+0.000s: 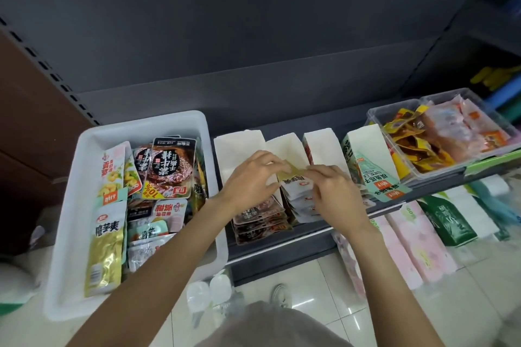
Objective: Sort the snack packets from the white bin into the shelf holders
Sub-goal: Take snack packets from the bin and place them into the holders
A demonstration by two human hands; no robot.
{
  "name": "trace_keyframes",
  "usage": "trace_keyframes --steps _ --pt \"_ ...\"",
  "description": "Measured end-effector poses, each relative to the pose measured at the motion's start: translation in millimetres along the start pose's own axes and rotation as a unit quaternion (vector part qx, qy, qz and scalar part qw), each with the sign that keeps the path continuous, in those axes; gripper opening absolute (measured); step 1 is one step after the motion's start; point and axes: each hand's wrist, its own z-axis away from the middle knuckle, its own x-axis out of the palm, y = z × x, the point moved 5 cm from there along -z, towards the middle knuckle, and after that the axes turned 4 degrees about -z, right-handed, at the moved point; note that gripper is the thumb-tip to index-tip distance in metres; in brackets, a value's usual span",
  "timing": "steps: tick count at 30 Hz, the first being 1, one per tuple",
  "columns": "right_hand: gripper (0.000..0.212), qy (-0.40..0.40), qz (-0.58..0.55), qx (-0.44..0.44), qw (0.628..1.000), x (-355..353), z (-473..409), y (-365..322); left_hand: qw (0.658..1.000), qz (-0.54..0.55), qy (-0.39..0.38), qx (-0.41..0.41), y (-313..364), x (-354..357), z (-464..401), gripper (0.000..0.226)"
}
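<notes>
Fingers on packet over holder

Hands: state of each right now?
Left hand: pinching the gold-and-white packet over the second holder.
Right hand: pinching the same packet's other end.

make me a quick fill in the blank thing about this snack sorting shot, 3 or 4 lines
1. Both hands, left hand and right hand, hold one gold and white packet over the ____ white shelf holder from the left.
2. The white bin sits to the ____ of the shelf holders.
3. The first holder's front stack is ____ packets.
4. The clear tubs sit at the ____ end of the shelf.

Missing words: second; left; dark; right
</notes>
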Motion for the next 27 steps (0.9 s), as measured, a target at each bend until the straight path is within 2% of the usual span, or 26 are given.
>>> trace_keyframes --steps 2,5,7,8,10,12,14,18,23,27 --pt "0.039 0.039 -0.049 0.017 0.998 -16.6 -0.8 -7.5 0.996 0.059 0.04 -0.051 -6.1 -19.3 19.8 0.03" --pt "0.03 0.072 -0.152 0.034 0.985 -30.7 -5.5 -31.2 0.959 0.146 0.183 -0.162 -20.8 -59.8 65.3 0.02" --pt "0.026 0.064 -0.223 0.044 0.972 -24.7 -13.1 -56.2 0.927 0.142 0.255 -0.236 -36.0 -79.2 101.5 0.017" --pt "0.024 0.041 -0.243 0.042 0.968 -16.6 -17.3 -72.2 0.918 0.106 0.272 -0.268 -45.8 -85.1 120.4 0.017" --pt "0.021 -0.027 -0.251 0.018 0.967 5.5 -25.7 -109.6 0.909 0.012 0.261 -0.324 -70.4 -88.5 157.5 0.023" --pt "0.021 -0.105 -0.258 -0.013 0.96 35.6 -32.7 -145.4 0.896 -0.058 0.218 -0.384 -96.1 -83.3 193.2 0.038" --pt "0.023 -0.168 -0.274 -0.04 0.946 65.5 -37.8 -180.5 0.877 -0.081 0.191 -0.434 -113.9 -77.4 224.7 0.046" --pt "0.03 -0.224 -0.281 -0.11 0.927 109.3 -44.9 -242.8 0.856 -0.056 0.13 -0.496 -127.9 -60.8 260.6 0.053" --pt "0.048 -0.264 -0.121 -0.236 0.927 145.8 -55.1 -291.4 0.864 -0.045 0.092 -0.492 -129.2 -48.9 266.9 0.056" --pt "0.058 -0.282 -0.047 -0.212 0.935 167.7 -57.5 -297.1 0.871 -0.021 0.104 -0.48 -131.0 -52.1 266.2 0.056"
